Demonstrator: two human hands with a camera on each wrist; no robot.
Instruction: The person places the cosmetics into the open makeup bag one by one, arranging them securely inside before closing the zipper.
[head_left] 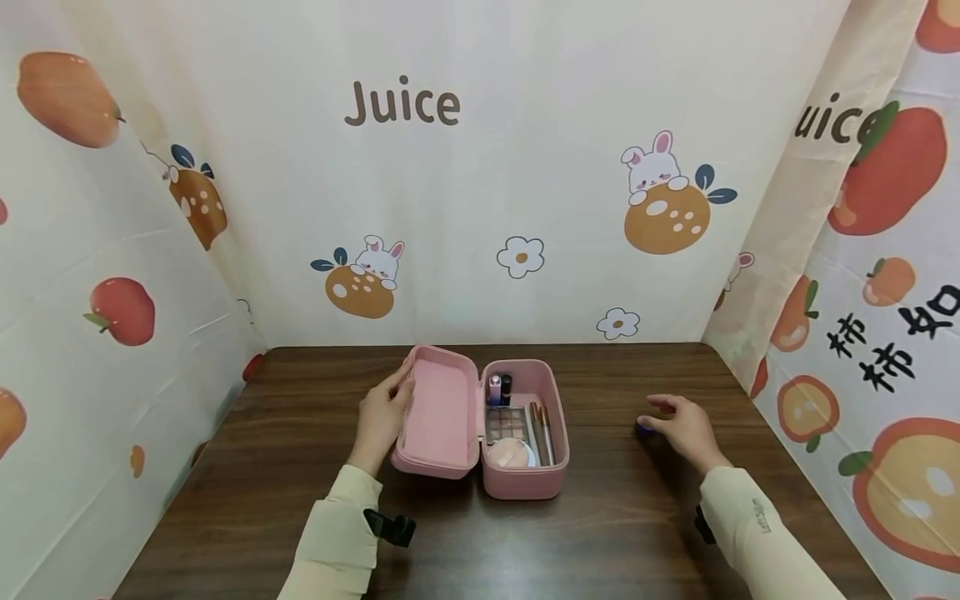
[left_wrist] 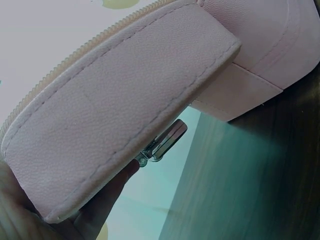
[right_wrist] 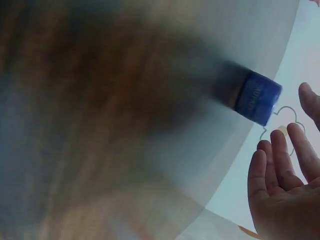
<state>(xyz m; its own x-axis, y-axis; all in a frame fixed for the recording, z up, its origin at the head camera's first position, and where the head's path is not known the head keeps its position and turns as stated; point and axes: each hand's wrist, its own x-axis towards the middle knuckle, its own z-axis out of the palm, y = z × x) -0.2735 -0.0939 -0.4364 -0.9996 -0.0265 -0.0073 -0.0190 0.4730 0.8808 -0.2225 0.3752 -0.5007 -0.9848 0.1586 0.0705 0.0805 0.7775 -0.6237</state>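
Observation:
A pink zippered cosmetic case (head_left: 522,484) stands on the table, its lid (head_left: 441,408) swung out to the left. My left hand (head_left: 381,422) grips the lid's outer edge; in the left wrist view its fingers curl under the pink leather side (left_wrist: 120,95), beside a metal clasp (left_wrist: 167,140). Within the case lie two small tubes (head_left: 495,390), an eyeshadow palette (head_left: 506,422), makeup brushes (head_left: 547,433) and a round puff (head_left: 507,452). At the right, my right hand (head_left: 688,432) is beside a small blue container (right_wrist: 259,97) with lettering. The right wrist view shows those fingers spread, apart from it.
The dark wooden table (head_left: 600,533) is walled by a printed white curtain (head_left: 480,183) at the back and both sides. Black wrist straps (head_left: 390,527) sit over the cream sleeves (head_left: 337,533).

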